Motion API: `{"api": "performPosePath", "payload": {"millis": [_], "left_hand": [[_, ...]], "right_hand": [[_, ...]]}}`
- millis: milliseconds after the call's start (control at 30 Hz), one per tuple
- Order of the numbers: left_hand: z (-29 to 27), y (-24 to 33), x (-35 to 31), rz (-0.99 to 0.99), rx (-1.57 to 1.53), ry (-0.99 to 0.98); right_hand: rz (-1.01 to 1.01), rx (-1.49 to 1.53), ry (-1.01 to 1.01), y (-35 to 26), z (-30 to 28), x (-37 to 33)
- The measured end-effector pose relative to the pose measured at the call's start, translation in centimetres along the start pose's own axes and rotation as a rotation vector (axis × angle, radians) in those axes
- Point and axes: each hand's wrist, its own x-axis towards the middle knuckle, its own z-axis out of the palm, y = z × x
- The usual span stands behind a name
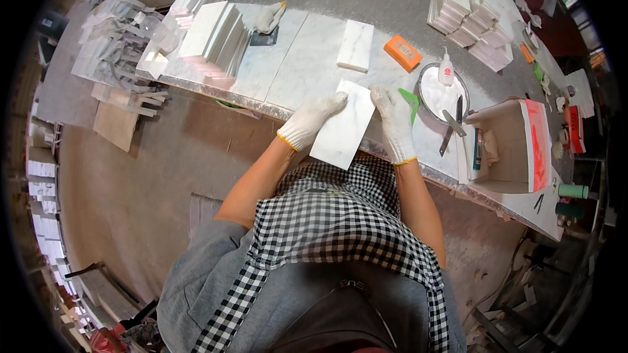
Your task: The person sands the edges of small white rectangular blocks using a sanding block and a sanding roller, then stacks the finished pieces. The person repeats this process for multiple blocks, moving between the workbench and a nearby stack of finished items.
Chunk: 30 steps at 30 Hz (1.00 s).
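1. The worktop [314, 52] is spread in front of the hands, and the items below, except the held tile, are carried on it.
2. Piles of tiles [468, 10] are stacked well beyond the right hand; a leaning row of tiles [212, 38] is set out well left of the left hand.
3. An open cardboard box [509, 137] is placed to the right of the right hand.
4. A round dish [420, 95] of white material is seen nearer that hand, between it and the box.
5. A white tile [343, 131] is held between the hands at the worktop's near edge: it is clamped by the gloved left hand [314, 117], thumb on top, and its right edge is met by the gloved right hand [394, 121], whose grip cannot be told.
6. A loose tile [355, 46] is laid just beyond the hands.
7. An orange block [403, 53] is placed beyond the right hand.
8. A green piece [411, 99] is partly hidden by the right hand.
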Motion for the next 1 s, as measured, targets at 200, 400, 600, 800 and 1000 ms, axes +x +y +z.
{"api": "performPosePath", "payload": {"millis": [200,400,600,800,1000], "left_hand": [[-0.4,-0.5,1.2,0.073,-0.127,0.052],[-0.3,0.4,1.1,0.081,-0.226,0.120],[-0.9,-0.1,2.3,0.144,-0.361,0.159],[-1.1,-1.3,3.8,0.294,-0.724,0.092],[-0.9,-0.9,2.0,0.200,-0.571,-0.128]], "right_hand": [[0.068,-0.068,-0.092,1.1,0.8,-1.8],[0.150,-0.106,-0.191,1.6,1.0,-3.9],[0.224,-0.068,-0.249,1.4,1.5,-5.4],[0.113,0.085,-0.144,2.3,1.8,-5.6],[0.060,0.362,0.020,3.8,1.0,-3.3]]}}
